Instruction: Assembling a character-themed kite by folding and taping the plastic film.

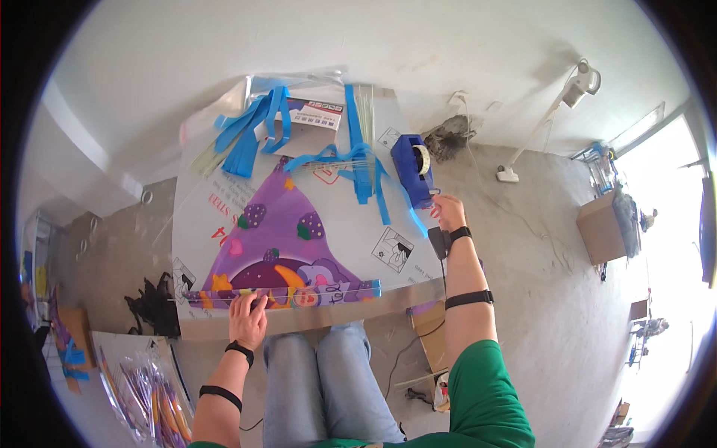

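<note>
A purple triangular kite (287, 209) printed with berries and a cartoon figure lies on the table, its point away from me. Along its near edge runs a thin pale rod (332, 290), with a piece of blue tape at the right corner. My left hand (246, 321) is closed over this edge, its fingertips pressing on the rod and fabric. At the table's right side stands a blue tape dispenser (407, 160) with a roll of tape (423, 160). My right hand (449, 215) is at its near, cutting end, fingers pinched together; the tape between them is barely visible.
Blue ribbon strips (250, 142) and bundled thin rods (364, 104) lie around a cardboard box (310, 123) at the back. A white vacuum cleaner (581, 84) leans on the wall. Cartons (601, 228) stand at right. Wrapped kite parts (146, 396) lie lower left.
</note>
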Action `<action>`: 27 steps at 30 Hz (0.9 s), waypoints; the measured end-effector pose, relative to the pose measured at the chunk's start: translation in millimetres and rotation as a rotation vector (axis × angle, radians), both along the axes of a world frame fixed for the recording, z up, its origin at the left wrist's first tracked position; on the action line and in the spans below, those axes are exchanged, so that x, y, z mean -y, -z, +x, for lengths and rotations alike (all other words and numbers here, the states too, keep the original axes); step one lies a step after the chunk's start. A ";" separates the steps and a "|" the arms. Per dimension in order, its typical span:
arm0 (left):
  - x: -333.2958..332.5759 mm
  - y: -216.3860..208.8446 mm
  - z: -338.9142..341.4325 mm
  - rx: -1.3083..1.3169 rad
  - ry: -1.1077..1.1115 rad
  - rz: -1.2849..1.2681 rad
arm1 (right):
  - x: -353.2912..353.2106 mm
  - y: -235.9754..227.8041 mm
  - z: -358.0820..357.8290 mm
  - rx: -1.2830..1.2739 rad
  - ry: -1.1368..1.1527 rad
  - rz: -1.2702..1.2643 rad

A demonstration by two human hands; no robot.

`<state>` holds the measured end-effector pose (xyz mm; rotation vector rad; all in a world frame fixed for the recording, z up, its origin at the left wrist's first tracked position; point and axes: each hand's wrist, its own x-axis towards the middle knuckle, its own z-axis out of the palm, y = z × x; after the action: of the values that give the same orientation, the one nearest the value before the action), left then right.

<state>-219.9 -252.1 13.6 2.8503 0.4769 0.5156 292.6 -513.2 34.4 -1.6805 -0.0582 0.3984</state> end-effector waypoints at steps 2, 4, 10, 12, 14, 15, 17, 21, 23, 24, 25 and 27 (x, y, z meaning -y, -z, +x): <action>-3.4 3.7 3.3 -0.011 0.000 -0.030 | -7.8 1.3 -5.2 0.072 0.044 -0.192; -4.6 -4.7 3.3 -0.002 -0.001 -0.043 | -13.2 -20.1 -12.9 0.141 0.008 -0.391; -13.2 -6.4 7.2 0.042 -0.008 -0.039 | -12.4 -24.6 -3.6 0.160 -0.034 -0.442; -11.6 -2.5 5.5 0.033 -0.001 -0.063 | -6.2 -1.6 12.9 0.339 0.044 -0.380; -12.4 -2.4 -11.6 0.004 -0.035 -0.062 | -20.8 15.3 3.8 0.387 -0.032 -0.474; -14.8 -3.8 -26.2 -0.042 -0.055 -0.051 | -37.1 14.2 -19.8 0.393 -0.121 -0.575; -5.6 -1.9 -1.3 -0.009 -0.002 -0.078 | 39.2 30.1 36.1 0.617 -0.296 -0.756; -4.7 3.5 -3.6 0.006 0.012 -0.084 | 29.2 38.2 -20.1 0.317 -0.003 -0.460; -6.6 -0.4 -11.1 -0.009 -0.007 -0.090 | -10.0 13.0 -74.7 0.354 -0.100 -0.362; -7.5 -3.6 -7.7 -0.004 -0.020 -0.083 | -22.8 2.6 -94.7 0.342 -0.170 -0.275; -8.4 1.0 -13.3 -0.011 -0.035 -0.079 | -46.1 -8.0 -128.7 0.305 -0.232 -0.273; -11.0 2.8 -14.7 -0.016 -0.035 -0.086 | -85.3 -47.7 -210.0 0.235 -0.378 -0.276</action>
<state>-234.6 -241.1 10.8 2.7708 0.5395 0.4678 82.6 -427.9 82.1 -1.9874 -0.5211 0.5062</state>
